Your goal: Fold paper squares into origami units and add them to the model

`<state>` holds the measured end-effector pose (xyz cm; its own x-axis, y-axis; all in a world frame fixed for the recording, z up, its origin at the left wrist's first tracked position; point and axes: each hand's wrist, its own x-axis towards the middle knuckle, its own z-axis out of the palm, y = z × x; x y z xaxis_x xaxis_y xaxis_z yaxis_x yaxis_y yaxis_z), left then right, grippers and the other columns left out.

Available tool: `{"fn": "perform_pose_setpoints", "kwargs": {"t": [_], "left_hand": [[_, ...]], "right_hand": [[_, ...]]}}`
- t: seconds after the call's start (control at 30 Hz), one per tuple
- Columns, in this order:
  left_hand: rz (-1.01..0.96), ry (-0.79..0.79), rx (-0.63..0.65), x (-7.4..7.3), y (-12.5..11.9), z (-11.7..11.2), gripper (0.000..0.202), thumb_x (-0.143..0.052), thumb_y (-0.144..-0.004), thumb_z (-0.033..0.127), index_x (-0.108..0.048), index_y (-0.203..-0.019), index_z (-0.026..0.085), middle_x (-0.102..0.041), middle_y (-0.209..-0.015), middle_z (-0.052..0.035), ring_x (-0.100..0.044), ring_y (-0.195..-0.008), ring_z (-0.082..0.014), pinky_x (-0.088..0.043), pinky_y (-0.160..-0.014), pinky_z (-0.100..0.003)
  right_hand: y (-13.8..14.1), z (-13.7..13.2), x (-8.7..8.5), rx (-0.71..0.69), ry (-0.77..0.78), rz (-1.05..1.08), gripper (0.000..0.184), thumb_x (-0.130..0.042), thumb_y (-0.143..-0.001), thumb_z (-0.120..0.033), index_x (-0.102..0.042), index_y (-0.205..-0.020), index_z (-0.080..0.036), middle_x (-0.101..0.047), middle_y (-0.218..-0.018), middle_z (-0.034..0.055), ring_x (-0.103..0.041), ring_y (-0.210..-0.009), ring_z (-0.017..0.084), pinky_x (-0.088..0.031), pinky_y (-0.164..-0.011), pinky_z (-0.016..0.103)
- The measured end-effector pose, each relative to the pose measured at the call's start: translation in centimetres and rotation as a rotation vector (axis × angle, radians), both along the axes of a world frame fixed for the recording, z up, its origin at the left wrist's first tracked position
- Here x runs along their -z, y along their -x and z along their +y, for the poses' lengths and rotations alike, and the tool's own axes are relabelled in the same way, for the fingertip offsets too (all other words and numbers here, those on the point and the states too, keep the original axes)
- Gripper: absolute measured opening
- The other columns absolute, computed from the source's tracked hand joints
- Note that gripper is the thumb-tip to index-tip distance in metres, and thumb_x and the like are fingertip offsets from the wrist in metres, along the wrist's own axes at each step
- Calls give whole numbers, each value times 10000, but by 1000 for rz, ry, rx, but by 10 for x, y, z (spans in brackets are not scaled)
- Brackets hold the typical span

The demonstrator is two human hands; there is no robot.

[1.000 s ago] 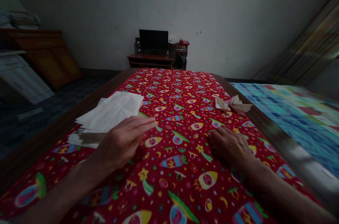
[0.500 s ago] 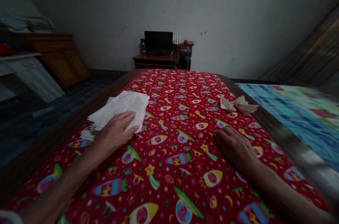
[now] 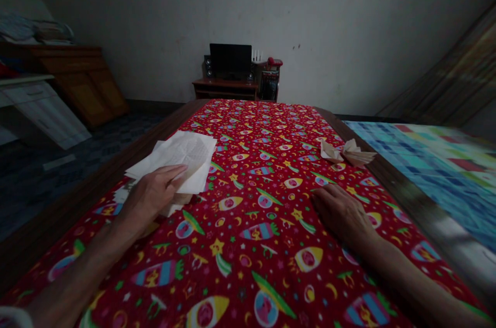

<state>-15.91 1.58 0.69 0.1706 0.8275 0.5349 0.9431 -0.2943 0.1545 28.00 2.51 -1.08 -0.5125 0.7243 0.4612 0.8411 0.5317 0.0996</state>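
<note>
My left hand (image 3: 149, 197) pinches the near edge of a white creased sheet of paper (image 3: 182, 157) and lifts it off a small pile of papers (image 3: 126, 194) at the left side of the table. My right hand (image 3: 341, 210) lies flat, fingers apart, on the red patterned tablecloth (image 3: 256, 173) and holds nothing. Folded paper shapes (image 3: 346, 153) sit on the cloth beyond my right hand, near the table's right edge.
The table's dark wooden rim (image 3: 391, 183) borders the cloth. A checked blue mat (image 3: 434, 168) lies to the right. A low stand with a dark screen (image 3: 230, 62) is against the far wall. Wooden cabinets (image 3: 85, 82) stand at the left.
My left hand moved from the cloth onto the paper pile, closed on the top sheet and raised its near edge. My right hand stayed flat in place.
</note>
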Motion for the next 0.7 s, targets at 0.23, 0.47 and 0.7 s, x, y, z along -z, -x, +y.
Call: {"fn": "perform_pose_setpoints", "kwargs": {"t": [0.23,0.47,0.7], "left_hand": [[234,-179,141,-46,-42,-30,338,-425,-874,145,-552,-1187,161,-621,-1186,-89,-580,-1079,-242,-458,-940,-389],[330,-63,451,-37,-137,-48,160,-470,-828,75,-606,-812,157,-656,-780,-53,-612,-734,-207,-477,-642,-326],[321,49,594,-17,-174,-54,89,-560,-820,118,-574,-752,174,-623,-725,-15,-581,-667,-195,-448,-577,-322]], "right_hand": [[1,-2,-2,38,26,-41,232,-416,-931,-230,-582,-776,-184,-570,-775,52,-517,-705,160,-359,-598,261],[21,-20,-3,-56,-16,63,390,-447,-934,-322,-472,-1294,-174,-561,-1215,156,-568,-1017,237,-504,-761,344],[44,-35,-3,-378,170,25,302,-469,-892,-148,-589,-1162,-211,-618,-1185,109,-608,-930,209,-537,-686,320]]}}
